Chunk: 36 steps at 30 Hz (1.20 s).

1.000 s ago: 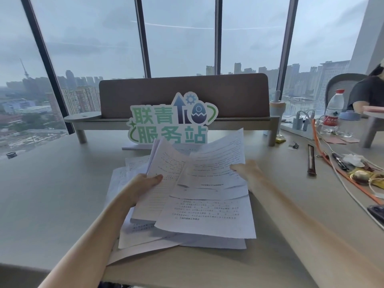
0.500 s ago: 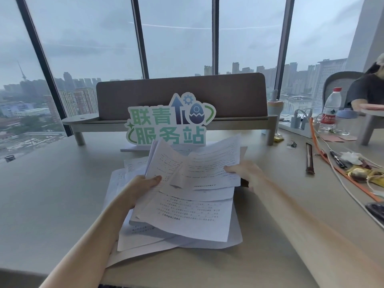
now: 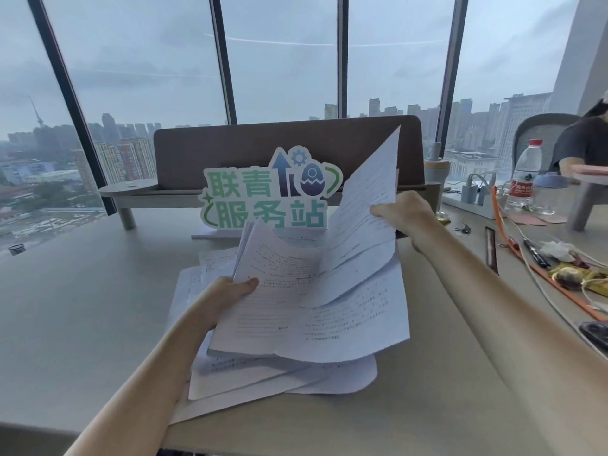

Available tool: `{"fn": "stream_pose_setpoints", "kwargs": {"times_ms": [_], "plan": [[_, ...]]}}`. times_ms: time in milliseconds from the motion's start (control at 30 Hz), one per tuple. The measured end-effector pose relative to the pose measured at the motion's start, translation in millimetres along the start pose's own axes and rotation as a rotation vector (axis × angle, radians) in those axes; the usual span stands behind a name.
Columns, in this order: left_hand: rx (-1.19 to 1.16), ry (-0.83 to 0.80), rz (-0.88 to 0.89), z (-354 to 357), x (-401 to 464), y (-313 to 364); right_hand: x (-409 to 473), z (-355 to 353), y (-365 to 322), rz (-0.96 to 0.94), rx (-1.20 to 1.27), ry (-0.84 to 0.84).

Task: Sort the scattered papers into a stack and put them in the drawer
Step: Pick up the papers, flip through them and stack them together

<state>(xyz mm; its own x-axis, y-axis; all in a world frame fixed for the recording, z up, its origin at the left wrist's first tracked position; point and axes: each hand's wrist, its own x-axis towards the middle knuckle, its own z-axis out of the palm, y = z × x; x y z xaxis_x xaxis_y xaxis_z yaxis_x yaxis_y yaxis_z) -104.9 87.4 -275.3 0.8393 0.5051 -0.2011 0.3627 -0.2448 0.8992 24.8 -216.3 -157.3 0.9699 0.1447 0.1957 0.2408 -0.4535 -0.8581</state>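
A loose pile of white printed papers (image 3: pixel 329 324) lies in the middle of the desk (image 3: pixel 82 307). My left hand (image 3: pixel 223 296) grips the left edge of the upper sheets, thumb on top. Farther back, my right hand (image 3: pixel 403 209) pinches the right edge of a few sheets (image 3: pixel 368 205) and holds them tilted up above the pile. More sheets (image 3: pixel 279 380) lie flat and fanned out underneath. No drawer is in view.
A green-and-blue cut-out sign (image 3: pixel 269 192) stands just behind the papers, before a brown desk divider (image 3: pixel 230 149). At the right lie cables (image 3: pixel 526 258), a charger (image 3: pixel 473 192), a water bottle (image 3: pixel 524 176) and small clutter. A person (image 3: pixel 582 146) sits at the far right.
My right hand has lifted its sheets up from the pile, so they now stand tilted in front of the divider. My left hand keeps its grip on the left edge.
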Motion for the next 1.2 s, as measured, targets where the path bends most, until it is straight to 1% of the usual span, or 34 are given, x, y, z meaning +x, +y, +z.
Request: {"fn": "stream_pose_setpoints", "kwargs": {"times_ms": [133, 233, 333, 400, 467, 567, 600, 667, 767, 867, 1033, 1200], "plan": [[0.01, -0.02, 0.015, 7.9, -4.8, 5.5, 0.0, -15.3, -43.3, -0.03, 0.03, -0.052], [0.019, -0.017, 0.044, 12.9, -9.5, 9.8, -3.2, -31.7, -76.3, -0.028, 0.121, -0.114], [-0.003, -0.023, 0.069, 11.9, -9.9, 10.1, -3.0, -46.4, -91.5, -0.062, 0.173, -0.16], [-0.034, -0.024, 0.069, 9.9, -12.7, 11.5, -1.3, -53.3, -91.5, -0.087, 0.278, -0.205], [-0.072, -0.024, 0.055, 5.8, -14.6, 13.3, 1.5, -54.8, -82.1, -0.062, 0.326, -0.217], [-0.236, -0.052, 0.091, 1.9, -21.4, 18.5, 11.8, -44.6, -54.2, -0.049, 0.205, -0.161], [-0.253, -0.061, 0.09, 0.7, -22.6, 19.7, 13.3, -38.9, -42.8, -0.056, 0.173, -0.154], [-0.306, -0.074, 0.078, 2.2, -28.5, 27.0, 11.1, -25.4, -20.6, -0.054, 0.179, -0.177], [-0.331, -0.045, 0.062, 2.4, -32.7, 37.6, 5.6, -4.5, 10.1, 0.027, 0.189, -0.175], [-0.375, -0.078, 0.074, 6.2, -33.0, 39.4, 0.0, 8.4, 25.5, 0.116, 0.196, -0.2], [-0.343, -0.075, 0.082, 20.7, -41.1, 49.8, -9.8, 26.5, 39.0, 0.236, 0.337, -0.234], [-0.387, -0.145, 0.096, 26.7, -38.1, 49.2, -12.3, 37.3, 56.1, 0.306, 0.442, -0.207]]}}
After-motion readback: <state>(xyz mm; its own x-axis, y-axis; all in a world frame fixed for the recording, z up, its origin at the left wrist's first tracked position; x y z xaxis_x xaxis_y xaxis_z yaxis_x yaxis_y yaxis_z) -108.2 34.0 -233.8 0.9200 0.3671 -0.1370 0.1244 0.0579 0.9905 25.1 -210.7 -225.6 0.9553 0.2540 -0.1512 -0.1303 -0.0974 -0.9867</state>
